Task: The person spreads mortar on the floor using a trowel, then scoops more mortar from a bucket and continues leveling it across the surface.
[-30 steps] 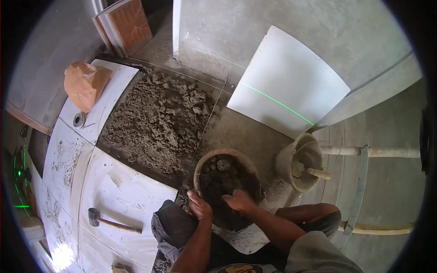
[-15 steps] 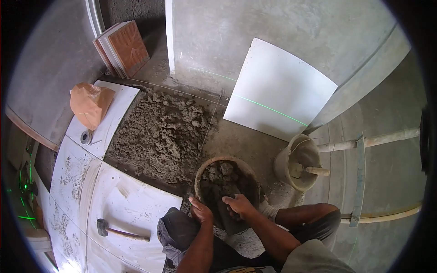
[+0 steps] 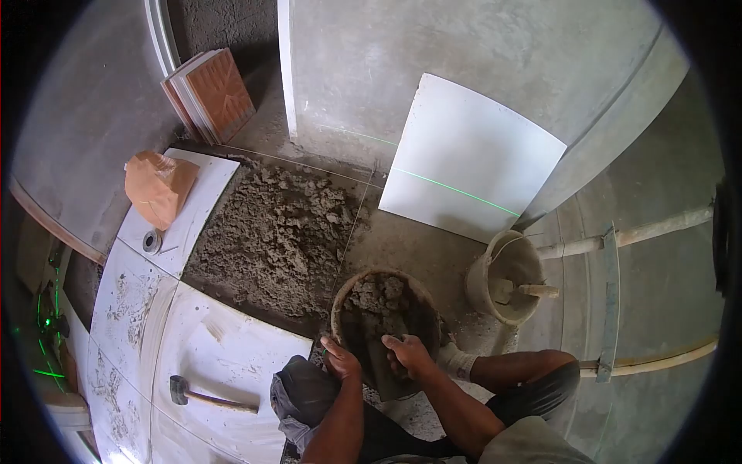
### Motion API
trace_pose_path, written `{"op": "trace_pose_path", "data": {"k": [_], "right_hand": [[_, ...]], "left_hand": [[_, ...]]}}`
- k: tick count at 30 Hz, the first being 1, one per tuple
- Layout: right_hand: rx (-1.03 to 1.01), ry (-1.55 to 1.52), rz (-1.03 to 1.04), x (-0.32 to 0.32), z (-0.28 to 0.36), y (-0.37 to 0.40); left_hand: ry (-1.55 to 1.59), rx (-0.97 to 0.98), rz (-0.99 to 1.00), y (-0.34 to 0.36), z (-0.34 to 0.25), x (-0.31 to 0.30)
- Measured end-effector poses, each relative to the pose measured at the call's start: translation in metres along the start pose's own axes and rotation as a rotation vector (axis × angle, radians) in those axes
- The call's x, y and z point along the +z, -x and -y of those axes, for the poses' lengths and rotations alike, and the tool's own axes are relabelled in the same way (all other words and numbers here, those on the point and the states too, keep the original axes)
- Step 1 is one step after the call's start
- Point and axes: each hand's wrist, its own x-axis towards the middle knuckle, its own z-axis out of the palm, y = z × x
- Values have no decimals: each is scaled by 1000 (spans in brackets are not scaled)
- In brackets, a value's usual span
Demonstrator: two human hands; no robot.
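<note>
A bucket (image 3: 334, 309) of wet grey mortar (image 3: 380, 300) stands between my knees. My left hand (image 3: 341, 360) is closed on its near left rim, thumb up. Over the near side of the bucket, my right hand (image 3: 410, 356) is closed around what looks like a trowel (image 3: 380, 370), whose dark flat blade slants down into the bucket. Its handle is mostly hidden by my fingers. Beyond the bucket lies a rough bed of mortar (image 3: 270, 232), bordered by white floor tiles (image 3: 232, 340). A mallet (image 3: 179, 390) rests on the tiles to my left.
A second bucket (image 3: 481, 282) with a wooden-handled tool stands at the right. One white tile (image 3: 471, 158) leans on the wall, crossed by a green laser line. Stacked tiles (image 3: 220, 93), a brown paper bag (image 3: 160, 188) and a tape roll (image 3: 151, 241) are at the left. Strings cross the mortar bed.
The view has shifted slightly, so the surroundings sit a little lower. My left hand stays at the rim, while my right hand and the trowel have moved only slightly.
</note>
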Motion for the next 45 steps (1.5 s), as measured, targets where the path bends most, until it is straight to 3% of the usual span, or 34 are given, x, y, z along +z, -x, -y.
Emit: {"op": "trace_pose_path", "data": {"k": [5, 11, 15, 17, 19, 22, 23, 25, 26, 28, 30, 32, 34, 37, 40, 42, 45], "right_hand": [[-62, -106, -10, 0, -20, 1], [-129, 60, -57, -5, -21, 27], [-136, 137, 28, -2, 12, 59], [-176, 162, 59, 8, 36, 59], [-203, 129, 189, 23, 63, 52], [-236, 64, 226, 86, 119, 14], [-418, 417, 159, 109, 136, -17], [-529, 1156, 80, 154, 185, -48], [-422, 1333, 86, 169, 199, -61], [-469, 1302, 75, 170, 213, -38], [-486, 1339, 38, 161, 208, -33], [-738, 1372, 62, 122, 193, -10], [-747, 1333, -106, 74, 150, -28], [-637, 1196, -171, 18, 141, 52], [-408, 1054, -99, -45, 109, 76], [-277, 1441, -80, -61, 109, 90], [-127, 1630, -43, -68, 105, 98]], "left_hand": [[35, 33, 66, 4, -11, -6], [-4, -21, 16, 5, -13, -9], [-86, 64, -113, 10, -18, -6], [-119, 100, -75, 10, -18, -8], [-83, -3, -9, 0, -7, -5], [110, 11, 140, -16, 19, 3], [113, 14, 123, -16, 6, 1], [-58, 49, -42, 9, -16, -6], [-14, 107, -101, 2, -1, 2], [-51, 91, -83, 0, -6, -2], [-51, 42, -2, 9, -21, -11], [14, 21, 4, 14, -30, -8], [-52, -9, 1, 7, -18, -5], [43, 124, -81, 2, -4, 2], [-23, -29, 51, 11, -27, -13], [-91, -95, 142, 5, -24, -17], [-62, -129, 129, 1, -17, -12]]}}
